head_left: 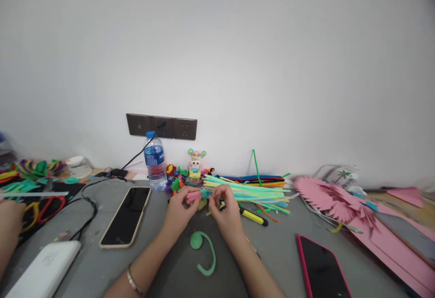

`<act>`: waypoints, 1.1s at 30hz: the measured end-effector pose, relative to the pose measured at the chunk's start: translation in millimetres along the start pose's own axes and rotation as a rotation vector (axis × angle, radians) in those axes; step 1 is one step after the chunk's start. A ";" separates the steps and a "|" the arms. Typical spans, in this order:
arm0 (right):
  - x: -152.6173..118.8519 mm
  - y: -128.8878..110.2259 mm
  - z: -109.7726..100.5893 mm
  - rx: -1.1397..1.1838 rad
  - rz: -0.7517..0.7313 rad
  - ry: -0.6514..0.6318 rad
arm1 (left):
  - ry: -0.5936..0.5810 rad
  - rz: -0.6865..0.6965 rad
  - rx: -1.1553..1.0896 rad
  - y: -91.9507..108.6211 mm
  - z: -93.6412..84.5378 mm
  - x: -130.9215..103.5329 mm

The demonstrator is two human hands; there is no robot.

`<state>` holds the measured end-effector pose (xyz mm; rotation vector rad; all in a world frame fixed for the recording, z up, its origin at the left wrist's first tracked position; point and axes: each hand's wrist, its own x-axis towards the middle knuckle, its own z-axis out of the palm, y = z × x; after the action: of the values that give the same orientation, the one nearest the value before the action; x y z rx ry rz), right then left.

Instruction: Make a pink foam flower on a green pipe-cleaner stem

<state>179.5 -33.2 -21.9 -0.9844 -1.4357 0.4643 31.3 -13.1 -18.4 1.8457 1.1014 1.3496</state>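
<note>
Near the middle of the grey table, my left hand (pixel 181 207) pinches a small bundle of pink pipe cleaners (pixel 193 197) with a teal-green piece (pixel 204 194) wound at its right end. My right hand (pixel 224 205) is just to the right, its fingertips pressed together by the teal piece; what they hold is too small to make out. Below both hands, a green coil with a curved tail (pixel 196 240) lies on the table. A bundle of pale green, yellow and blue pipe cleaners (pixel 251 192) lies behind my right hand.
A water bottle (pixel 155 162) and a small figurine (pixel 195 169) stand by the wall. Phones lie left (pixel 126 218) and right (pixel 322 268). A yellow cutter (pixel 253 216) is beside my right hand. Pink folded paper (pixel 335 200) spreads rightward. Another person's hand (pixel 10 225) is far left, near scissors (pixel 50 209).
</note>
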 end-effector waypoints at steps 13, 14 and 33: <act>2.3 -4.5 -3.9 -0.063 -0.073 -0.002 | 0.001 -0.015 -0.013 1.8 -0.1 -1.0; 2.5 -4.7 -4.2 -0.065 -0.076 0.001 | 0.003 -0.013 -0.015 1.8 0.0 -1.0; 2.4 -0.1 -4.2 -0.284 -0.124 -0.064 | -0.044 0.085 0.028 -4.7 2.0 -1.5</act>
<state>183.8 -32.5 -19.7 -1.1043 -1.6406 0.2048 31.7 -12.2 -23.6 1.9532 1.0352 1.3405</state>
